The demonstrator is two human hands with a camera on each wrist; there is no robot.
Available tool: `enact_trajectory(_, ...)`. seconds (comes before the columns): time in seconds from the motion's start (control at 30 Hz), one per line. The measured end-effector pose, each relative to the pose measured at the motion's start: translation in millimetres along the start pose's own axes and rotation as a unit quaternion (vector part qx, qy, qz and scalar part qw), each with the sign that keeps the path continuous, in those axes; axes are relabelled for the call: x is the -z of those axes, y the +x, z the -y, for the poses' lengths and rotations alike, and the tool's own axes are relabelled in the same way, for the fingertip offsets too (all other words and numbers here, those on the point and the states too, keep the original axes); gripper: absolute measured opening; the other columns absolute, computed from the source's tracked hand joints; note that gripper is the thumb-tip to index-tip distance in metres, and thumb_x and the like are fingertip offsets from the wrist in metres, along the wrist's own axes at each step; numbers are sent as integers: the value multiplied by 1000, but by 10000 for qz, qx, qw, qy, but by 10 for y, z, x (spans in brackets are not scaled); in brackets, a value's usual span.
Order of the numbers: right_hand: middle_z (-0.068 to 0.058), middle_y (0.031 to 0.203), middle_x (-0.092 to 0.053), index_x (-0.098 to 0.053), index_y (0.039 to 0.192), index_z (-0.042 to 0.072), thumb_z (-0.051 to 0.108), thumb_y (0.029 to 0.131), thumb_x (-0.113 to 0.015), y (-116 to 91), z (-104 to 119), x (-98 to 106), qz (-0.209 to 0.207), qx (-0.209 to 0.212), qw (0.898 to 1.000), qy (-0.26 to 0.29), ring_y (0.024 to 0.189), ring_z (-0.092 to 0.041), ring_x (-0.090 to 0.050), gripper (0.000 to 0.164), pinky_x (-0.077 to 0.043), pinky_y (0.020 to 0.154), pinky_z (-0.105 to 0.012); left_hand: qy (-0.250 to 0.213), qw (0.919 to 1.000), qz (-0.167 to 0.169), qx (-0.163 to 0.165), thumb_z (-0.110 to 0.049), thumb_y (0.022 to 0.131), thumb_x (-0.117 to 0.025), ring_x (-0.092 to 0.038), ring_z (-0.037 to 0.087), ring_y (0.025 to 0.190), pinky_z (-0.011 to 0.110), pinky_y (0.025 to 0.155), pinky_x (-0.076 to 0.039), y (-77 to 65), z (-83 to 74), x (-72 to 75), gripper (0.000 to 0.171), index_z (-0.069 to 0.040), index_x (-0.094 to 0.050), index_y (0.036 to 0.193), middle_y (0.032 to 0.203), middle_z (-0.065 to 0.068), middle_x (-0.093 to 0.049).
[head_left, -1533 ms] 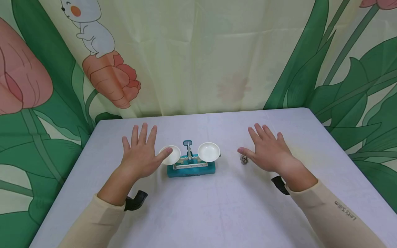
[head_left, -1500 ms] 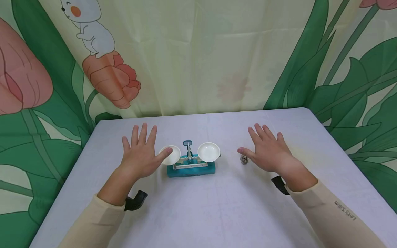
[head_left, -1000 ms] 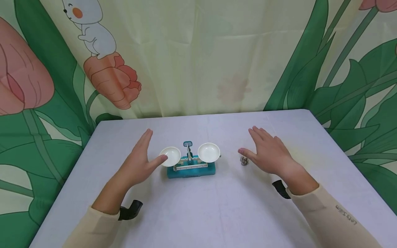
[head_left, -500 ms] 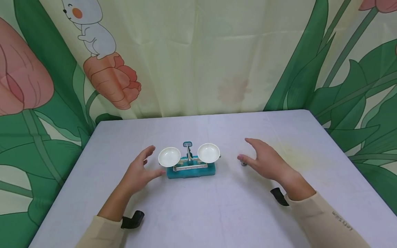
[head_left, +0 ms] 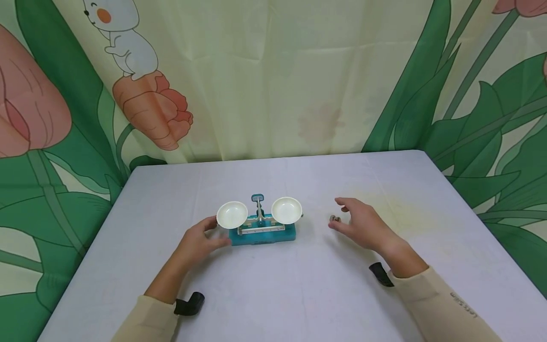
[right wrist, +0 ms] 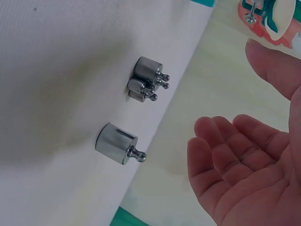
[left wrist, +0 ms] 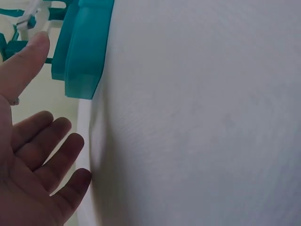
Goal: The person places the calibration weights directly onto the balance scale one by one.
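A small teal balance scale [head_left: 262,238] with two white pans stands at the middle of the table. My left hand [head_left: 198,244] is at its left end, beside and below the left pan [head_left: 232,215]. In the left wrist view its thumb [left wrist: 29,59] is near the teal base [left wrist: 87,52], the fingers relaxed with nothing in them; contact cannot be told. My right hand [head_left: 366,225] hovers by the metal weights [head_left: 335,218], fingers loosely bent and holding nothing. The right wrist view shows several knobbed weights [right wrist: 147,68] clustered, and a larger weight [right wrist: 114,143] standing apart.
A white cloth covers the table [head_left: 273,289]. Behind it hangs a curtain [head_left: 273,85] printed with leaves, tulips and a white animal on a carrot. The right pan [head_left: 287,210] is on the side toward the weights.
From spread fingers, both hands have lowered and their fingers have bent. My left hand has come in beside the scale's left end; my right hand has sunk toward the weights.
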State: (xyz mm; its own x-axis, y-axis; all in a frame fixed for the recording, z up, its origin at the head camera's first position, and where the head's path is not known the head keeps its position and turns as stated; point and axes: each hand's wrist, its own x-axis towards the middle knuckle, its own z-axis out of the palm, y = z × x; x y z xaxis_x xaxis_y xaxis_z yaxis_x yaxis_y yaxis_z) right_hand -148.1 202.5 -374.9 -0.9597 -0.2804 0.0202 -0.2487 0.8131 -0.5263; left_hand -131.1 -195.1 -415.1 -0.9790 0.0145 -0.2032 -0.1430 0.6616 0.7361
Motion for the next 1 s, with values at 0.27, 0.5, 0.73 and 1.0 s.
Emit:
enact_trajectory(0.27,-25,133,-57,-47,142,-6,26,91,-73,9,4,-36,39,-132,9999,3,118,-41,-57,65,-47,97,-56,-165,9998,38,-100,-28,83,-82,-43,41,136,63,107,-37,42,7,-74,72,-6,-51,144,141,17,-55)
enact_trajectory(0.5,-25,134,-57,-47,141,-7,26,92,-72,6,20,-47,77,-212,9997,-32,118,-41,-57,64,-47,97,-57,-806,9966,81,-149,-17,86,-78,-39,44,137,64,104,-40,81,-6,-102,68,-5,-46,145,142,19,-53)
enact_trajectory(0.73,-26,134,-57,-47,141,-8,23,92,-72,10,18,-37,122,-272,9995,-133,119,-42,-56,63,-47,98,-56,-958,9951,110,-200,-7,87,-74,-36,45,140,63,105,-39,146,18,-151,65,-2,-45,145,148,21,-48)
enact_trajectory(1.0,-25,130,-60,-55,134,-9,15,91,-72,43,-35,-2,160,-68,9990,-415,119,-43,-57,52,-45,101,-56,-1025,9944,189,-197,-4,89,-72,-39,46,137,57,101,-46,142,5,-162,65,-2,-44,147,149,21,-46)
